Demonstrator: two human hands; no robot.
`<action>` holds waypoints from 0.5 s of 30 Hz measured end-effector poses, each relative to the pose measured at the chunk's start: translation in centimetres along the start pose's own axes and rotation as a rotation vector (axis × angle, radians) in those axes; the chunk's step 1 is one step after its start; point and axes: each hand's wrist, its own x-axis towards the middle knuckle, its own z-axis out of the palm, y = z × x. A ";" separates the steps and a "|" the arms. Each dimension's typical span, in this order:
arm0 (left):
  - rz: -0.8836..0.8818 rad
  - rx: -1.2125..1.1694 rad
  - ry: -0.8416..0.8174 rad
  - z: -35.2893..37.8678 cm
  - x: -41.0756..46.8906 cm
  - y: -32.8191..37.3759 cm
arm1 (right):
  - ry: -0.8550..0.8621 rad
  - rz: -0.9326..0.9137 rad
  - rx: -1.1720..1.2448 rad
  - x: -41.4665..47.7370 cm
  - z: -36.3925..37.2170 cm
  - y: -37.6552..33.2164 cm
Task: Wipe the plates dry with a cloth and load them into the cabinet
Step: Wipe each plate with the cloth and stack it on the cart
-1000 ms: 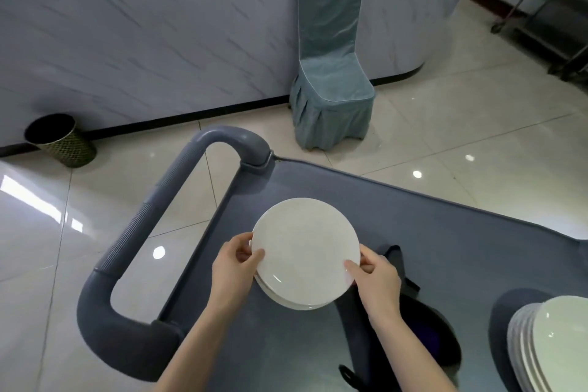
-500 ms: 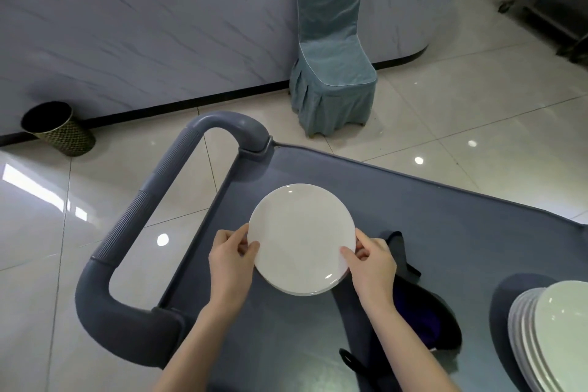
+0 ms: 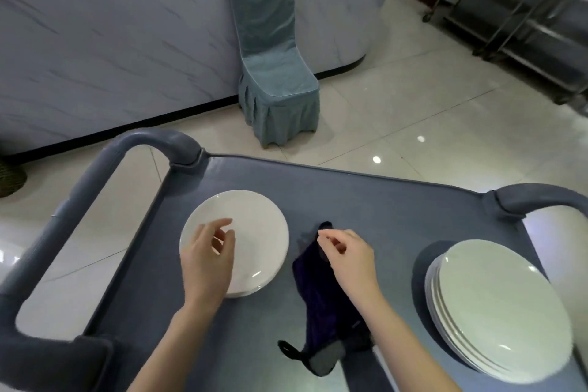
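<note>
A short stack of white plates (image 3: 254, 232) lies on the left part of the grey cart top (image 3: 381, 207). My left hand (image 3: 206, 261) hovers over the stack's near-left side, fingers loosely curled, holding nothing. A dark purple cloth (image 3: 318, 305) lies crumpled on the cart to the right of that stack. My right hand (image 3: 350, 254) is just above the cloth's far end with relaxed, bent fingers, and no grip on the cloth shows. A taller stack of larger white plates (image 3: 502, 312) stands at the cart's right end. No cabinet is in view.
The cart has thick grey handles on the left (image 3: 79, 200) and far right (image 3: 541, 197). A chair in a teal cover (image 3: 276, 73) stands against the marbled wall. Metal racks (image 3: 525, 9) stand at the top right. A woven bin (image 3: 9, 178) sits at the left edge.
Both hands have set the plates down on the cart and let go. My left hand has lifted above the stack and my right hand has moved right over the cloth.
</note>
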 end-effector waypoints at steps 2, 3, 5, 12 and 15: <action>0.073 -0.051 -0.104 2.7 -0.9 2.4 | 0.010 -0.005 -0.013 -0.4 -2.9 0.9; 0.097 -0.071 -0.150 4.2 -1.5 3.6 | 0.025 -0.006 -0.023 -0.6 -4.4 1.4; 0.131 -0.102 -0.248 7.1 -2.8 5.7 | 0.069 -0.002 -0.040 -1.0 -7.6 2.7; 0.187 -0.109 -0.641 16.1 -7.7 11.4 | 0.196 0.107 -0.126 -3.0 -17.2 8.4; 0.177 -0.013 -0.750 19.3 -9.9 13.6 | 0.206 0.162 -0.266 -3.9 -20.5 11.0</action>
